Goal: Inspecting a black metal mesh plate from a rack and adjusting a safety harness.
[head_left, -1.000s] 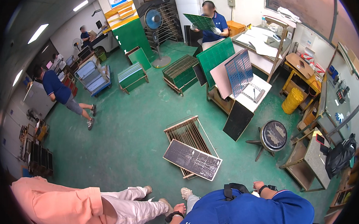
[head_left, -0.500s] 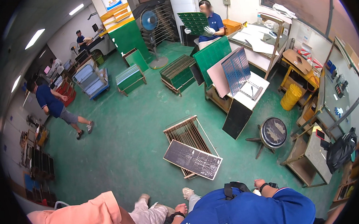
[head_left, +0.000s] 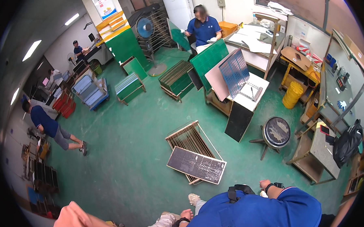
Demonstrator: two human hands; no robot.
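Note:
My left hand (head_left: 187,214) hangs low beside my blue shirt, its fingers loosely curled, with nothing visible in them. My right hand (head_left: 264,184) is at my other side, fingers drawn in; a small pale thing shows just below it, too unclear to name. Both wrists wear dark bands. On the floor ahead, apart from both hands, lies a slatted wooden rack (head_left: 199,135). Across its near end rests a dark, pale-edged board (head_left: 197,164) with worn speckles. One of my beige shoes (head_left: 194,199) stands near the board.
A round stool (head_left: 276,132) stands at right, before a small table (head_left: 313,154) with a black backpack (head_left: 347,142). Panels lean on a white workbench (head_left: 252,94); racks of green boards (head_left: 176,81) stand behind. Close at my left is a person in orange (head_left: 69,222).
The seated co-worker has swung the green panel aside to the left and lowered their head. A walking person has moved nearer along the left. The person in orange has shifted; my hands barely moved.

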